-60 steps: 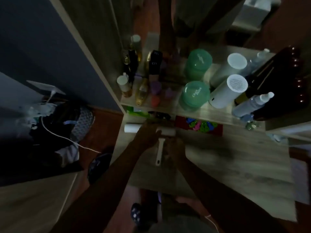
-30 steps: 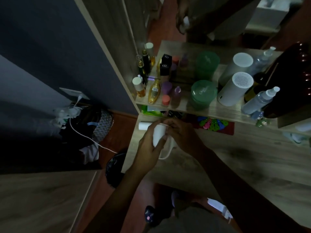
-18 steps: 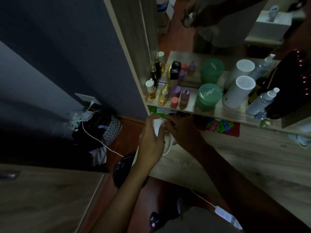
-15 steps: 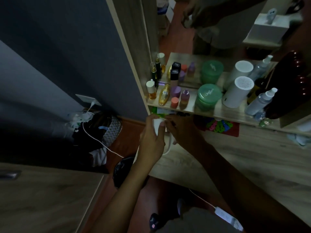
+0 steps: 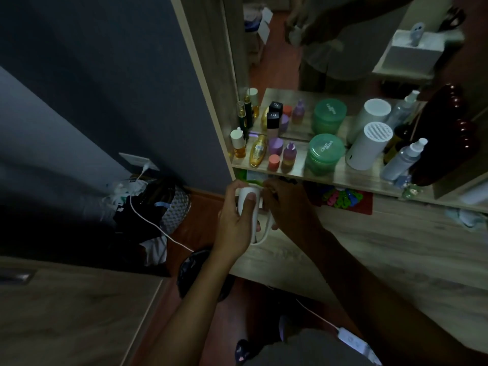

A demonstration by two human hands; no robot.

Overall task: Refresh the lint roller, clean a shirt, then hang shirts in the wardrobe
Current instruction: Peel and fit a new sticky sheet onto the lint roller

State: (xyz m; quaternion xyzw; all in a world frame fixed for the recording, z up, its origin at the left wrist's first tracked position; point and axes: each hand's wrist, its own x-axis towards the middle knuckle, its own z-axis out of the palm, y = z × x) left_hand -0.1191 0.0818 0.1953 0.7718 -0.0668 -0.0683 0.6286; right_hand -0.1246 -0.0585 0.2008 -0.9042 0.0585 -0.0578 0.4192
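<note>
The white lint roller stands upright over the left end of the wooden dressing table. My left hand is wrapped around its roll, thumb across the front. My right hand is beside it, fingertips pinched at the roll's top edge. The roller's thin white handle loops down below both hands. No shirt is in view.
A shelf under a mirror holds several bottles, green jars, a white cylinder and a spray bottle. A colourful mat lies beneath it. Bags with a white cable sit on the floor at left.
Both hands lifted the lint roller off the table and turned it upright. My right fingers moved to its top edge. Over the last half second little has shifted.
</note>
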